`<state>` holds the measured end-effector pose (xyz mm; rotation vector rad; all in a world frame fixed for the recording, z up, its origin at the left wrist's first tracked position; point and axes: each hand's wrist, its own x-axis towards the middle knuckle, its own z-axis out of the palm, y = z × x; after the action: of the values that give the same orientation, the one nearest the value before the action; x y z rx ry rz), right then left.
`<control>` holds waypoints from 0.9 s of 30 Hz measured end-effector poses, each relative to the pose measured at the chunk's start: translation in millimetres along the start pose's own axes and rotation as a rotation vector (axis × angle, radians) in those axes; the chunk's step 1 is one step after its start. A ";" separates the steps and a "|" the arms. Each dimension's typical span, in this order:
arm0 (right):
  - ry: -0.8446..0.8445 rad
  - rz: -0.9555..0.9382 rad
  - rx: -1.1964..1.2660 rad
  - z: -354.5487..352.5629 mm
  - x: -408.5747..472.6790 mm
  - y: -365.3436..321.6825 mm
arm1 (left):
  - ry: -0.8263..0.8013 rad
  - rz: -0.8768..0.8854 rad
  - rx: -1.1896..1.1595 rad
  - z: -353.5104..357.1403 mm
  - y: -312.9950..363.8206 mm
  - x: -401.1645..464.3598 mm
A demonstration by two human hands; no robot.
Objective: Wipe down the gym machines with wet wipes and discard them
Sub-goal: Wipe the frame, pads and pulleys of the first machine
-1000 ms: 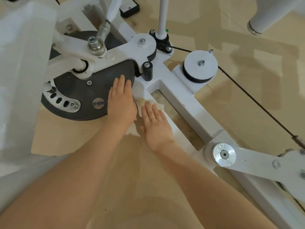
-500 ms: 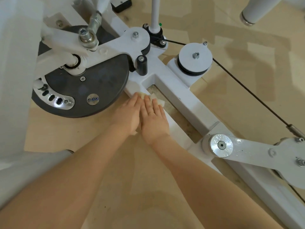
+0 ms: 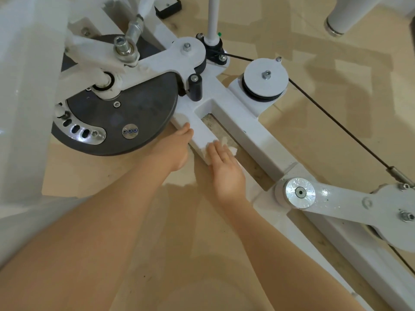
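Far left I see a blurred white frame upright [image 3: 24, 104], too soft to read detail. Next to it the dark grey disc [image 3: 116, 113] with a slotted silver plate [image 3: 80, 131] near its lower edge and a white linkage arm [image 3: 94, 63] bolted across the top. Just right of the disc, a short black roller [image 3: 195, 87] stands upright on the white base rail [image 3: 199, 129].

My left hand [image 3: 174, 151] sits at the disc's lower right edge, fingers straight and together, tips touching the near side of the base rail; nothing gripped. I can't see a wipe under it.

My right hand [image 3: 225, 171] lies flat on the same rail, fingers extended and close together, pressing the wet wipe [image 3: 226, 144] down; crumpled white edges stick out past the fingertips and at the rail's left side. The hands are apart, rail between them.

Further right a second, longer white rail [image 3: 253, 140] runs diagonally, a strip of bare floor between the two. A white pulley [image 3: 266, 78] sits beyond it, and a black cable [image 3: 336, 124] runs down to the right. Lower right, a shiny silver pivot cap [image 3: 300, 193] on a white swing arm [image 3: 350, 203]. Tan floor [image 3: 336, 63] all round.
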<state>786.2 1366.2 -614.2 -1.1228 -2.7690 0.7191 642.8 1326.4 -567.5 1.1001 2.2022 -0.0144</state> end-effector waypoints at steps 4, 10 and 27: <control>-0.096 -0.006 -0.069 4.2 35.3 -16.6 | -0.001 0.041 -0.025 8.1 -8.9 2.6; -0.030 0.108 -0.276 4.0 2.8 -1.4 | -0.051 0.003 0.004 6.2 -4.2 0.9; 0.032 0.035 -0.385 -3.9 -69.7 37.5 | 0.067 0.396 0.233 53.8 35.7 -34.2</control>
<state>862.0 1344.2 -619.9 -1.2271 -2.9435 0.1665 712.8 1309.6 -580.3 1.6732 2.0393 -0.0640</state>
